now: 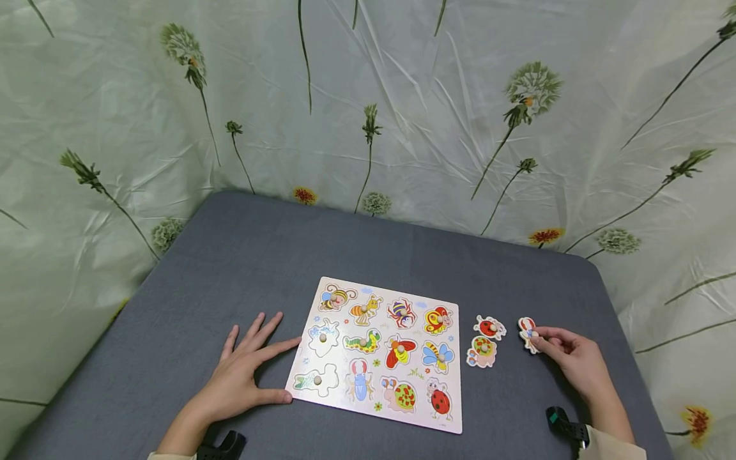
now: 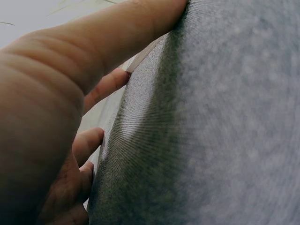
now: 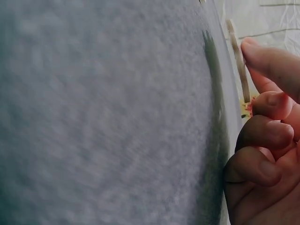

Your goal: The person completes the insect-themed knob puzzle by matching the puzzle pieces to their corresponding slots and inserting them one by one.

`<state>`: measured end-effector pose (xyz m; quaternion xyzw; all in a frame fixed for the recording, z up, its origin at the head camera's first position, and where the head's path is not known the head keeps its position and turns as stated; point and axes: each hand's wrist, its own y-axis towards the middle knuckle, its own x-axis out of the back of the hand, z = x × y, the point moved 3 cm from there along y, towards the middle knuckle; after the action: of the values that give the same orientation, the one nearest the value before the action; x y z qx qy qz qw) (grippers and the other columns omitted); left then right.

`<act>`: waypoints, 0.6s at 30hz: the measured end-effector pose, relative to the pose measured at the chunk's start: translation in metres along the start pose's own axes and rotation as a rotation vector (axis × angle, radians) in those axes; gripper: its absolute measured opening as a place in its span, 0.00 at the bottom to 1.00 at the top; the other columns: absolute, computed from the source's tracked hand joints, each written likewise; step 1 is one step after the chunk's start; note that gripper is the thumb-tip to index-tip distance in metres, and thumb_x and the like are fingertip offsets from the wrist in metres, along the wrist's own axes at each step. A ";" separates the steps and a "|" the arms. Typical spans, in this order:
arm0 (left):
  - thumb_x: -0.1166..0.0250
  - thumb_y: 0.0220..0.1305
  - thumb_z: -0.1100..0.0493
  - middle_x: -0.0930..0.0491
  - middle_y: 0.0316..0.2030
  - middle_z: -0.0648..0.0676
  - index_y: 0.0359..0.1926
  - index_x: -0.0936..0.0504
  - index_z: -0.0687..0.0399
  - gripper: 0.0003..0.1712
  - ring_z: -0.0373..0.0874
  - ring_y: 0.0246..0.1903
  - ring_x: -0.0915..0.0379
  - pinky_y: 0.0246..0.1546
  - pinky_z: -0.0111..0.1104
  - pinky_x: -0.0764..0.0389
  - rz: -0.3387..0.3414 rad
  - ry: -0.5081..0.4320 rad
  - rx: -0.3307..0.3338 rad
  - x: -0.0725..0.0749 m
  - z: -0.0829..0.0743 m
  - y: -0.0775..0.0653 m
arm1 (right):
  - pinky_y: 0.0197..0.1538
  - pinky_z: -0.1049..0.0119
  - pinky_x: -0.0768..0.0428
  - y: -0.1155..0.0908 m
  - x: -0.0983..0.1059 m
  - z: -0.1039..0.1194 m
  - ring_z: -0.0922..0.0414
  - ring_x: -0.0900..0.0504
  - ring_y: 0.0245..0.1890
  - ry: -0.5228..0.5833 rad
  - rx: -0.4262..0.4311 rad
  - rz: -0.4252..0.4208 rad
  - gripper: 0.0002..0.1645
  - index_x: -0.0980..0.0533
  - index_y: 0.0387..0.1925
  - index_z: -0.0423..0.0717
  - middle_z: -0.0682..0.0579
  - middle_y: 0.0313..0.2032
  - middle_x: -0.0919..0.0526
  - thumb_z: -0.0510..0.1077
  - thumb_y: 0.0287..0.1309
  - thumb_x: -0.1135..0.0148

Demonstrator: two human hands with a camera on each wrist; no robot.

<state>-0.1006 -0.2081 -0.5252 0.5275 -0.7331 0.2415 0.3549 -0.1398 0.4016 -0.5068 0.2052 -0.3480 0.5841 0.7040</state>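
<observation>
A pink wooden puzzle board [image 1: 374, 414] with insect pictures lies on the grey table. My left hand [image 1: 244, 377] rests spread out at its left side, with thumb and index fingertip at the board's edge. In the left wrist view the thumb [image 2: 108, 40] reaches along the tabletop. Right of the board, my right hand [image 1: 577, 361] pinches a beetle puzzle piece [image 1: 526, 332] by thumb and index finger. Edge-on, the piece [image 3: 240, 63] shows as a thin strip in the right wrist view, the other fingers [image 3: 255, 166] curled below. A ladybug piece [image 1: 490, 328] and a snail piece [image 1: 482, 352] lie between board and hand.
Knobbed pieces such as the caterpillar [image 1: 363, 342] and spider [image 1: 402, 313] sit in the board. Beetle, snail and ladybug pictures without knobs show along its bottom row. A floral curtain [image 1: 402, 96] hangs behind the grey table [image 1: 276, 249].
</observation>
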 end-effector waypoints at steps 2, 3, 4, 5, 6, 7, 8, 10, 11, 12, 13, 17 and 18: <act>0.20 0.42 0.24 0.45 0.86 0.55 0.75 0.24 0.22 0.55 0.68 0.86 0.61 0.79 0.71 0.73 0.001 -0.001 0.001 0.000 0.000 0.000 | 0.29 0.65 0.35 -0.001 -0.001 0.002 0.69 0.31 0.25 0.005 0.004 0.008 0.27 0.14 0.53 0.38 0.67 0.23 0.29 0.57 0.67 0.25; 0.20 0.42 0.23 0.45 0.86 0.55 0.75 0.24 0.22 0.55 0.68 0.86 0.61 0.79 0.71 0.73 0.001 0.000 0.001 0.000 0.000 0.000 | 0.29 0.65 0.35 -0.002 -0.002 0.004 0.69 0.32 0.25 0.010 0.004 0.012 0.27 0.14 0.52 0.38 0.67 0.23 0.30 0.57 0.66 0.25; 0.20 0.42 0.23 0.45 0.86 0.54 0.75 0.24 0.22 0.55 0.68 0.86 0.61 0.79 0.71 0.73 0.002 0.001 0.002 0.000 0.000 0.000 | 0.29 0.65 0.35 -0.003 -0.003 0.006 0.69 0.32 0.25 0.017 0.005 0.016 0.27 0.14 0.52 0.38 0.67 0.23 0.30 0.56 0.67 0.25; 0.20 0.43 0.23 0.45 0.86 0.54 0.75 0.24 0.22 0.55 0.68 0.86 0.61 0.79 0.71 0.73 0.002 0.003 0.003 0.000 0.000 0.000 | 0.28 0.64 0.35 -0.004 -0.004 0.008 0.69 0.32 0.25 0.025 0.005 0.019 0.26 0.14 0.52 0.38 0.67 0.23 0.30 0.56 0.66 0.25; 0.21 0.43 0.23 0.45 0.86 0.54 0.75 0.24 0.22 0.55 0.68 0.86 0.61 0.79 0.71 0.73 0.003 0.006 0.004 0.000 0.001 0.000 | 0.28 0.64 0.35 -0.005 -0.005 0.010 0.69 0.32 0.25 0.033 0.004 0.020 0.26 0.14 0.52 0.38 0.67 0.23 0.30 0.56 0.66 0.25; 0.21 0.43 0.23 0.45 0.86 0.54 0.75 0.25 0.21 0.55 0.68 0.86 0.61 0.79 0.71 0.73 0.004 0.008 0.004 0.000 0.001 0.000 | 0.28 0.64 0.35 -0.006 -0.006 0.012 0.68 0.32 0.25 0.047 0.004 0.021 0.26 0.14 0.52 0.38 0.67 0.23 0.30 0.56 0.66 0.25; 0.21 0.43 0.23 0.45 0.86 0.54 0.75 0.25 0.21 0.55 0.68 0.86 0.61 0.79 0.71 0.73 0.004 0.009 0.005 0.000 0.001 0.000 | 0.28 0.64 0.35 -0.007 -0.008 0.015 0.68 0.32 0.24 0.061 0.007 0.019 0.26 0.14 0.52 0.37 0.66 0.23 0.30 0.55 0.66 0.24; 0.21 0.43 0.23 0.45 0.86 0.54 0.75 0.25 0.21 0.55 0.68 0.86 0.61 0.79 0.71 0.72 0.006 0.010 0.005 0.000 0.001 0.000 | 0.28 0.64 0.35 -0.010 -0.011 0.020 0.68 0.32 0.24 0.097 0.014 0.015 0.25 0.14 0.51 0.37 0.66 0.23 0.30 0.53 0.66 0.24; 0.21 0.43 0.23 0.45 0.86 0.54 0.75 0.25 0.21 0.55 0.68 0.86 0.61 0.78 0.71 0.72 0.006 0.009 0.004 0.000 0.001 0.000 | 0.28 0.64 0.35 -0.012 -0.013 0.023 0.67 0.32 0.24 0.115 0.021 0.012 0.24 0.14 0.51 0.36 0.66 0.23 0.30 0.52 0.66 0.24; 0.21 0.43 0.23 0.46 0.86 0.54 0.75 0.25 0.21 0.55 0.68 0.86 0.61 0.78 0.72 0.72 0.006 0.008 0.004 0.000 0.001 0.000 | 0.28 0.64 0.34 -0.013 -0.015 0.026 0.67 0.32 0.24 0.133 0.029 0.012 0.23 0.14 0.51 0.36 0.66 0.23 0.30 0.52 0.66 0.24; 0.21 0.43 0.23 0.46 0.86 0.54 0.75 0.25 0.21 0.55 0.68 0.86 0.61 0.78 0.72 0.72 0.006 0.006 0.004 0.000 0.001 0.000 | 0.27 0.63 0.34 -0.015 -0.017 0.030 0.67 0.32 0.24 0.150 0.040 0.013 0.22 0.14 0.50 0.36 0.66 0.24 0.30 0.50 0.66 0.24; 0.21 0.43 0.23 0.46 0.86 0.54 0.75 0.25 0.21 0.55 0.68 0.86 0.61 0.78 0.72 0.72 0.009 0.003 0.005 -0.001 0.001 0.000 | 0.26 0.63 0.33 -0.022 -0.026 0.043 0.67 0.33 0.23 0.202 0.080 0.032 0.19 0.15 0.50 0.35 0.66 0.23 0.30 0.46 0.66 0.24; 0.21 0.43 0.23 0.46 0.86 0.54 0.75 0.25 0.21 0.55 0.68 0.86 0.61 0.78 0.72 0.72 0.009 0.004 0.006 -0.001 0.001 0.000 | 0.26 0.63 0.33 -0.024 -0.029 0.047 0.67 0.33 0.23 0.210 0.086 0.040 0.19 0.15 0.50 0.34 0.65 0.23 0.30 0.45 0.66 0.24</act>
<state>-0.1008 -0.2089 -0.5265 0.5246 -0.7342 0.2462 0.3537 -0.1308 0.3443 -0.4936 0.1659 -0.2510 0.6308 0.7152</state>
